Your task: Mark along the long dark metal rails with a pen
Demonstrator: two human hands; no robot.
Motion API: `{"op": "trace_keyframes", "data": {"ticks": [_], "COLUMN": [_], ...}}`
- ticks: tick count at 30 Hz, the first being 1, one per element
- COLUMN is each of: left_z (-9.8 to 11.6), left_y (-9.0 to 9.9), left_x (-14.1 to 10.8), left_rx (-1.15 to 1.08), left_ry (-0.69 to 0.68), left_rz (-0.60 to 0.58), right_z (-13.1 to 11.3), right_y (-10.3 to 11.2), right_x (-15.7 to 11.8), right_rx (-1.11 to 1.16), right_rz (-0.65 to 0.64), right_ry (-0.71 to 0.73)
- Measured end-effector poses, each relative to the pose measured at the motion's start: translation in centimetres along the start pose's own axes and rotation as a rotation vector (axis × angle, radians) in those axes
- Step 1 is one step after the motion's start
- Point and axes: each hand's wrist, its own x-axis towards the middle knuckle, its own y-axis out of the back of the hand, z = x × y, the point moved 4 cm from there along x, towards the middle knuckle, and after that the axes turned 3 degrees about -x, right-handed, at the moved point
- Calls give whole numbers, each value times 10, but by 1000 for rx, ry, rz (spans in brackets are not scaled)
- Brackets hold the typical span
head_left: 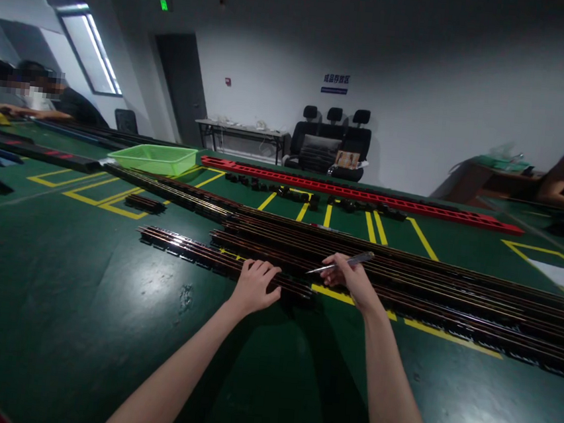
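Observation:
My left hand [256, 287] lies across a short black strip [191, 249] with long copper-coloured rods along it. Its fingers curve over the far edge, and the thumb is at the near side. In my right hand [345, 276] is a slim silver pen-like tool [363, 257], pinched between thumb and fingers. The tool's pointed tip faces left and sits just above the strips; contact cannot be made out. Beyond both hands runs a bundle of long black strips [420, 271] with similar rods, reaching to the right edge.
A green table [116, 328] with yellow lines bears a short bundle [145, 204], a light green tray [154, 159], a long red slotted rail [363, 196] and several small black parts [284, 192]. People sit at far left and right. Black seats [332, 136] stand behind.

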Motion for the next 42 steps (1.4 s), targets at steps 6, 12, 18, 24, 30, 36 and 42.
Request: {"op": "trace_keyframes", "data": {"ticks": [6, 12, 18, 24, 30, 36, 42], "left_z": [-4, -5, -3, -12, -16, 12, 40], "left_y": [-7, -8, -2, 2, -5, -13, -22], "left_x": [-2, -5, -5, -7, -5, 2, 0], "left_rx": [28, -92, -78, 58, 29, -3, -62], "left_ry": [-1, -9, 40, 151, 153, 5, -122], "left_rz": [0, -12, 78, 260, 181, -12, -63], "right_z": [-7, 30, 35, 34, 34, 31, 39], "right_y": [-56, -103, -87, -46, 20, 6, -14], "right_x": [-10, -21, -29, -51, -84, -99, -88], "right_rx": [-273, -1167, -1333, -1357, -1433, -1385, -1453], "right_rz": [229, 356, 400, 394, 759, 649, 416], "right_ry": [226, 393, 423, 376, 87, 367, 431]}}
